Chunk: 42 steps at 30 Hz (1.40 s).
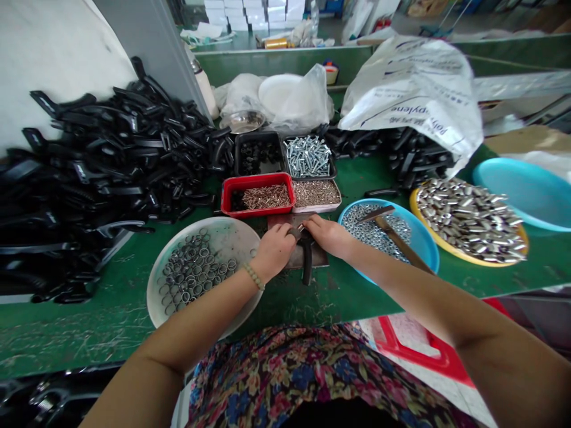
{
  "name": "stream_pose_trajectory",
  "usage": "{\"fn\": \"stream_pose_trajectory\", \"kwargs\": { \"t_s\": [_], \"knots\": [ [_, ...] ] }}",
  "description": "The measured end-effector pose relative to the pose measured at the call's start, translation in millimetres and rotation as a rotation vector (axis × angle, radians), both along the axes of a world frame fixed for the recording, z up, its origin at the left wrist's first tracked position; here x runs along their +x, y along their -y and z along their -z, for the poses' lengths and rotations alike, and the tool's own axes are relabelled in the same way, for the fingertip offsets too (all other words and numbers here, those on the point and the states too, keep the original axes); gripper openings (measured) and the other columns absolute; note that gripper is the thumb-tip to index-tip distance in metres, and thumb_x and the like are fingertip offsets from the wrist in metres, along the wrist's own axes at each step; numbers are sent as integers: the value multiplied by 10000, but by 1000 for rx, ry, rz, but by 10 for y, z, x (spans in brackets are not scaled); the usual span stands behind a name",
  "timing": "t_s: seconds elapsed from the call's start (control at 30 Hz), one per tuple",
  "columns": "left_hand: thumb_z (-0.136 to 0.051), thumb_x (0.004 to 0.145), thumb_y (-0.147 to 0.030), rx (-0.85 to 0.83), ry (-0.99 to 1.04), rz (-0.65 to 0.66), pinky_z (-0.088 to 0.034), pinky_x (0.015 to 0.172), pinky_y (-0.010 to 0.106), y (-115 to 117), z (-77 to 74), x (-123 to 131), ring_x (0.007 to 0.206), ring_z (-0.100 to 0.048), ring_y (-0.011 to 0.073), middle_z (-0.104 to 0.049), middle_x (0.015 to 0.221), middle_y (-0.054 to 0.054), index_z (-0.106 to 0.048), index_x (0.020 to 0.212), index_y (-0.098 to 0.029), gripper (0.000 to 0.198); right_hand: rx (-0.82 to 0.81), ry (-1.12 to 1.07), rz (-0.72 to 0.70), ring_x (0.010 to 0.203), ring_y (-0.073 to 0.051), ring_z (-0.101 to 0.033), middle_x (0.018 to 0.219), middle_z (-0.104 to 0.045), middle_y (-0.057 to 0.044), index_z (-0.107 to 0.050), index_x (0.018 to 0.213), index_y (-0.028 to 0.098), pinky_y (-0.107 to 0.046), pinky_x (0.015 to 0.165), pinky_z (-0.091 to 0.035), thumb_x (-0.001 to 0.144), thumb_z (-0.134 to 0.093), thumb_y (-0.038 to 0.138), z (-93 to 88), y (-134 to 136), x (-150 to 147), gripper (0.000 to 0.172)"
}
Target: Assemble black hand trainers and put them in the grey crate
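Both my hands work close together over a worn steel plate [284, 222] on the green bench. My left hand [273, 252] grips a black plastic handle [307, 260], which stands with its end pointing toward me. My right hand [328, 236] pinches the handle's top with its fingertips, where a small metal part shows [300, 227]. Left of the plate, a white dish [238, 238] holds several metal split rings. Right of it, a blue bowl [424, 239] holds small washers, with a wooden-handled hammer [395, 233] lying across it.
A large heap of black handles [102, 160] fills the bench's left side. Trays of screws and pins stand behind the plate. A yellow dish [422, 221] holds metal cylinders, with a plastic sack [413, 89] behind it. The bench edge runs in front of me.
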<state>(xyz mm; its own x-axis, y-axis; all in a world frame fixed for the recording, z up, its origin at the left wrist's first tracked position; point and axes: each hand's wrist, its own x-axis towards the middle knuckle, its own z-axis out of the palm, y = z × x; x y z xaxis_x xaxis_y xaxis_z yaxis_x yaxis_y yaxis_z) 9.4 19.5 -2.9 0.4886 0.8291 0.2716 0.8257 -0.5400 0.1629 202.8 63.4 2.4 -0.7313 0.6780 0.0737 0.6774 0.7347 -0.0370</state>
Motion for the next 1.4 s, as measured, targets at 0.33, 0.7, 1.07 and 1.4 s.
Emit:
{"fn": "stream_pose_trajectory", "kwargs": {
  "t_s": [0.33,0.7,1.07,1.4],
  "knots": [
    [-430,910,-175,-62,-127,67,-476,829,340,87,-74,3,973,-516,215,-579,1046,96,-635,903,-146,207,-101,-147,23,861,-194,-658,1180,-596,-165,-540,1247,110,-295,710,-522,890,-394,102,80,54,63,385],
    [-424,928,-284,-176,-71,20,-510,763,320,195,-102,-46,856,-585,188,-564,1046,99,-625,826,-132,272,-17,-145,757,1060,-340,-566,1147,-608,-201,-519,1267,130,-511,859,-456,866,-507,437,-150,268,1272,506],
    [-447,916,-261,-206,-13,1,-509,766,318,174,-61,-46,853,-597,191,-562,1009,98,-619,831,-147,223,-274,-243,648,710,-257,-689,926,-713,-107,-409,1355,201,-351,592,-524,953,-308,357,-490,762,490,443],
    [-434,917,-226,-214,18,50,-515,781,338,163,-31,-63,872,-585,201,-572,1000,84,-614,840,-149,210,-354,-316,561,804,-250,-699,965,-717,-91,-369,1407,226,-366,692,-547,956,-327,315,-646,677,115,462]
  ]
}}
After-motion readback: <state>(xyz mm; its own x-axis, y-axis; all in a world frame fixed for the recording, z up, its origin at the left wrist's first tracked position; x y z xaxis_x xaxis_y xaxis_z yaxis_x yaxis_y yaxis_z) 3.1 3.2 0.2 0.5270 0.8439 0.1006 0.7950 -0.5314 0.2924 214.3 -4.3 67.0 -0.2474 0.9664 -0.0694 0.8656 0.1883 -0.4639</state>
